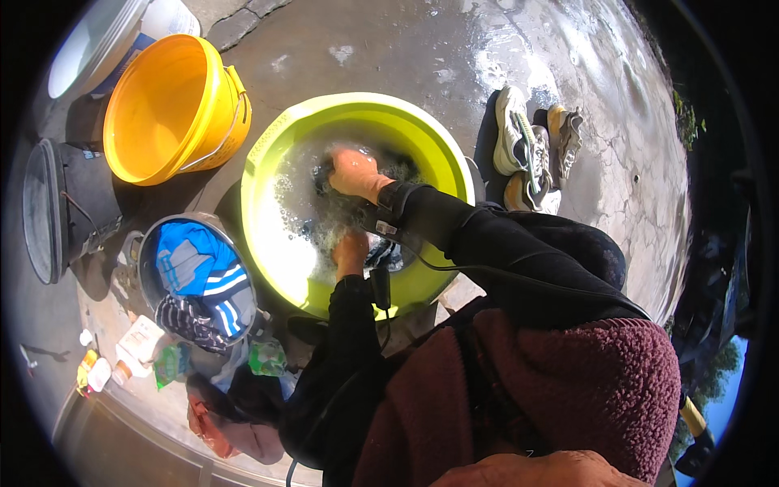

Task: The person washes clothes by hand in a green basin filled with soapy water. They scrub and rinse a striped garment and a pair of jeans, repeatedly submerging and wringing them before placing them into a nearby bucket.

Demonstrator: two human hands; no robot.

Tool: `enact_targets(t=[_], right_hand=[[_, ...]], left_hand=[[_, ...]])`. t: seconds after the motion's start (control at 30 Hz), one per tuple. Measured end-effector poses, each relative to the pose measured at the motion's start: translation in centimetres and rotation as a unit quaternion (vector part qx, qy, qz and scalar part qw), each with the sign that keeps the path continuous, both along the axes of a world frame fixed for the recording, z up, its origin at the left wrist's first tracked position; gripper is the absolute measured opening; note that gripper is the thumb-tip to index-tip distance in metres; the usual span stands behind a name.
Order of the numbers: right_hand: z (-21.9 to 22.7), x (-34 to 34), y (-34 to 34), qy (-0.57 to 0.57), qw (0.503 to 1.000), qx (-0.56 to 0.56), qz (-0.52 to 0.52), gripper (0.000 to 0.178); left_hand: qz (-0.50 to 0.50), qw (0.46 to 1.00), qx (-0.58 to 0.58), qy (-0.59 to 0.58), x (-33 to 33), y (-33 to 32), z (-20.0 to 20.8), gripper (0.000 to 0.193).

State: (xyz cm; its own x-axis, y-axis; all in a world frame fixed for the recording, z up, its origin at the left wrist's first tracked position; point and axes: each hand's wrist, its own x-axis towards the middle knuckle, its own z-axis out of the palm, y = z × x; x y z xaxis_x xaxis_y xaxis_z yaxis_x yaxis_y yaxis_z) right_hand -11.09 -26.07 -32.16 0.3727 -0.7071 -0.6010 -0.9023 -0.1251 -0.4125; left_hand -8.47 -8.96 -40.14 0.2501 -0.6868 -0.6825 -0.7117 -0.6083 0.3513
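Lime-green tub [444,166], your left hand [350,250] and right hand [355,171] in suds [286,185]
Can't tell finger grip; bucket [166,114], laundry [188,268] crowd your left, shoes [511,130] right

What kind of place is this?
Probably an outdoor yard: there's cracked, sunlit ground, a patch of blue sky at the edge, and a big yellow-green tub of soapy water.

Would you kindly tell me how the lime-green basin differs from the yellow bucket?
The lime-green basin looks wider than the yellow bucket. The basin's colour leans green, the bucket's orange. The bucket has a bail handle; none shows on the basin. Both are round and open-topped.
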Motion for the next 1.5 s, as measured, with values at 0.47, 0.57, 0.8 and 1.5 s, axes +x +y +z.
enact_targets(t=[0.47, 0.57, 0.8, 1.5], right_hand=[[-0.9, -6.3, 5.8, -0.098, 0.948, -0.112, 0.282, 0.041], [-2.6, -4.3, 4.0, -0.014, 0.951, -0.105, 0.289, 0.036], [1.2, -1.8, 2.4, -0.047, 0.994, -0.058, 0.079, 0.031], [0.0, -1.8, 1.8, -0.062, 0.986, -0.04, 0.149, 0.031]], left_hand=[[0.131, 0.99, 0.026, 0.04, 0.3, -1.5, 2.0, 0.031], [0.116, 0.992, 0.005, 0.044, 0.5, -1.6, 2.1, 0.038], [0.056, 0.998, 0.005, 0.026, 0.6, -1.0, 0.9, 0.034], [-0.036, 0.999, -0.012, 0.035, 1.1, -1.6, 1.9, 0.036]])
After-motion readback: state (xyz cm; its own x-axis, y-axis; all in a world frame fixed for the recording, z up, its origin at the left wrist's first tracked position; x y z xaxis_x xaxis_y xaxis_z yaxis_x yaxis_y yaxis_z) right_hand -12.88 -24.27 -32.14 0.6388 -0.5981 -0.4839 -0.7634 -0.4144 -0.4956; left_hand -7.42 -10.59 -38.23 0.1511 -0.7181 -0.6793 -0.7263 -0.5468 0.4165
